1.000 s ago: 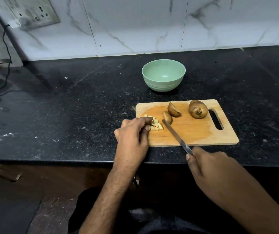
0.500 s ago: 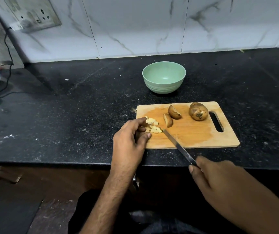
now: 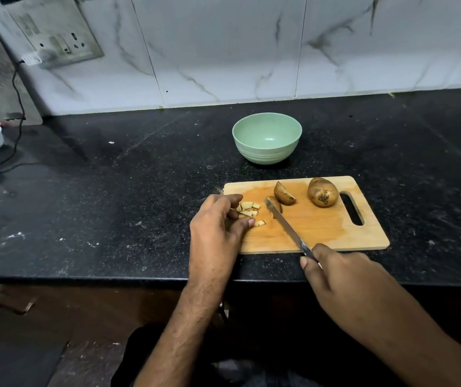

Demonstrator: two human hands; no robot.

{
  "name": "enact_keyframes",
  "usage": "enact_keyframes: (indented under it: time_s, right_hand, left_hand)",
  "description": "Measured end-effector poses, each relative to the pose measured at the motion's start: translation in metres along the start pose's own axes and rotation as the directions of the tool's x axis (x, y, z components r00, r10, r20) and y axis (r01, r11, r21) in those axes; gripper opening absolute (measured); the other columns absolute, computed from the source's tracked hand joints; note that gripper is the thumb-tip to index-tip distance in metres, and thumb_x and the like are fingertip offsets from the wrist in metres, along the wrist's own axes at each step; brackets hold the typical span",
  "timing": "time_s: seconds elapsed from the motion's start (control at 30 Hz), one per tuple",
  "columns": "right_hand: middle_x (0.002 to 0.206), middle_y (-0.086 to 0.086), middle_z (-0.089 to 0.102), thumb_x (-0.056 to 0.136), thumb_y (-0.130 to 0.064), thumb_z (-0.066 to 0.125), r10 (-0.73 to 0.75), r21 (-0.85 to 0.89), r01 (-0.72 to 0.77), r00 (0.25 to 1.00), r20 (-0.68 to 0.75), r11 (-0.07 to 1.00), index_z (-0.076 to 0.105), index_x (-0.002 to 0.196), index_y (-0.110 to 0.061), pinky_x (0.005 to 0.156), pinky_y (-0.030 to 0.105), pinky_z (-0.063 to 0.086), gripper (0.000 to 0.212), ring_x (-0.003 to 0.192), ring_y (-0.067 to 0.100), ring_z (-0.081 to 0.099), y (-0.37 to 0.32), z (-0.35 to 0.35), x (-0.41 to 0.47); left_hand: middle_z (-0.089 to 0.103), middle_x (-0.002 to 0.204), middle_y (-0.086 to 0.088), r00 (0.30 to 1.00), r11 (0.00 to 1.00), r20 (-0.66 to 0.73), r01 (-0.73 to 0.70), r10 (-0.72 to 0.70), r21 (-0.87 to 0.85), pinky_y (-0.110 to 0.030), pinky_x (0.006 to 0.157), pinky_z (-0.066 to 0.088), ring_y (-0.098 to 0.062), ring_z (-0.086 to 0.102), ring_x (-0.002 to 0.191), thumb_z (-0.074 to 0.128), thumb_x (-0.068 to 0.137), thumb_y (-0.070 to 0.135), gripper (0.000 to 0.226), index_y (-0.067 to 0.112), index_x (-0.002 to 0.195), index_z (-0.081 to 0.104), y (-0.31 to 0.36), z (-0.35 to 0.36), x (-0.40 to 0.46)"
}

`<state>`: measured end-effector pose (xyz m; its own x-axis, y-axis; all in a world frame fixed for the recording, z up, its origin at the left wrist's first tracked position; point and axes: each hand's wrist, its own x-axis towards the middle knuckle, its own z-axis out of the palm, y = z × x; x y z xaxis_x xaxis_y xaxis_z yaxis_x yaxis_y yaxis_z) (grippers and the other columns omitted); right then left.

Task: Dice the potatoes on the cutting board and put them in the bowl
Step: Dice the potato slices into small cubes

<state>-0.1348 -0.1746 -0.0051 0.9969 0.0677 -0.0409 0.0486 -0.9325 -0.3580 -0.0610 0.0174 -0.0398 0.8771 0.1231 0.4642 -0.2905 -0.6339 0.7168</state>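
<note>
Pale potato cubes (image 3: 249,212) piled by left hand (image 3: 218,227) fingertips.

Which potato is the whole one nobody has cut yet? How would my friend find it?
Look at the wooden cutting board on the black counter, in front of the green bowl. The whole potato sits at the far right, beside the board's handle slot. It's round and brown all over, unlike the cut wedges to its left.

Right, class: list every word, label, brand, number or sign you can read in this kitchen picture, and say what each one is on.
None: no readable text shows anywhere.
Switch and socket plate on the wall: only switches and pin holes, too blurred for any marking.
Green bowl, cutting board and knife: no print visible.
</note>
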Motion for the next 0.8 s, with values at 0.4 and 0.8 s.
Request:
enact_keyframes:
  time_s: [0.4,0.8]
  right_hand:
    - [0.076,-0.005,0.054,0.102,-0.053,0.026,0.03,0.001,-0.03,0.998,-0.048,1.0,0.048,0.105,-0.032,0.064,0.033,0.041,0.03,0.074,0.019,0.053,0.021,-0.006,-0.002]
    - [0.075,-0.007,0.053,0.102,-0.055,0.024,0.013,0.031,-0.012,0.999,-0.053,0.999,0.043,0.099,-0.034,0.063,0.032,0.04,0.028,0.076,0.017,0.053,0.023,-0.007,-0.006]
  left_hand:
    - [0.051,0.135,0.016,0.931,0.942,0.358,-0.181,0.072,0.282,-0.034,0.108,0.025,-0.007,0.042,0.126,0.068,0.087,0.052,0.06,0.033,0.141,0.049,0.023,0.026,0.022]
    - [0.062,0.106,0.022,0.975,0.981,0.219,-0.07,0.029,0.181,-0.029,0.098,0.025,-0.002,0.052,0.106,0.081,0.074,0.052,0.045,0.034,0.112,0.064,0.023,0.03,0.016]
